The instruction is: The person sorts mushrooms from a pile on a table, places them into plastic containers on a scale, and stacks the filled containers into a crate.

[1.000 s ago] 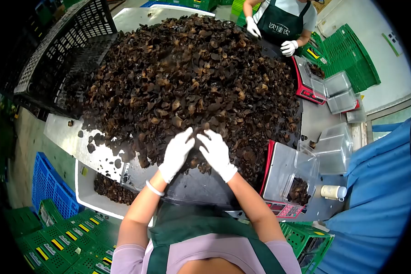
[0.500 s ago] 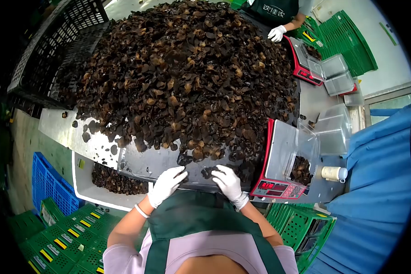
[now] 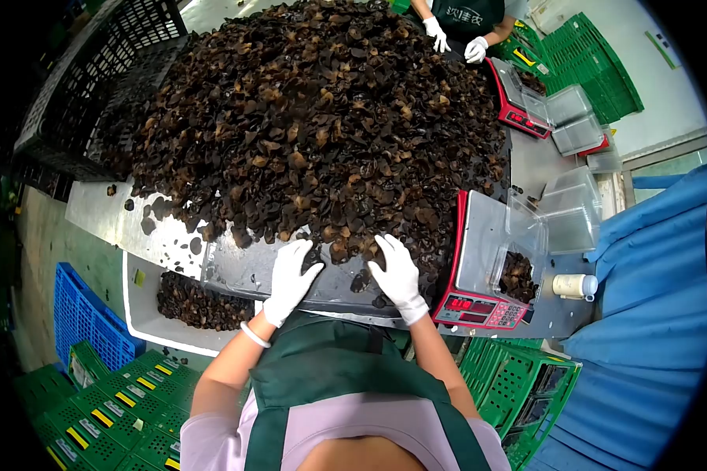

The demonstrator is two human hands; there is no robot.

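Observation:
A large heap of dark brown wood ear mushrooms (image 3: 314, 125) covers most of the metal table (image 3: 243, 271). My left hand (image 3: 292, 276), in a white glove, is at the heap's near edge with its thumb held apart from the fingers. Opposite it, my right hand (image 3: 398, 276), gloved the same way, reaches to the same edge, fingers stretched forward and thumb apart. A few loose mushrooms (image 3: 360, 280) lie on the table between the hands. Neither hand visibly holds anything, though some fingertips meet the heap. Right of my right hand stands a red scale (image 3: 479, 263) bearing a clear plastic box (image 3: 518, 275) with mushrooms inside.
Clear plastic boxes (image 3: 571, 208) and a pale bottle (image 3: 573, 286) stand right of the scale. Across the table, a gloved co-worker (image 3: 475, 49) is near a second red scale (image 3: 524, 118). A black crate (image 3: 94, 86) is far left; a white bin (image 3: 141, 314) of mushrooms stands below.
Both my hands have moved forward from the table's near edge to the heap, thumbs now spread. The co-worker's second hand has come into view.

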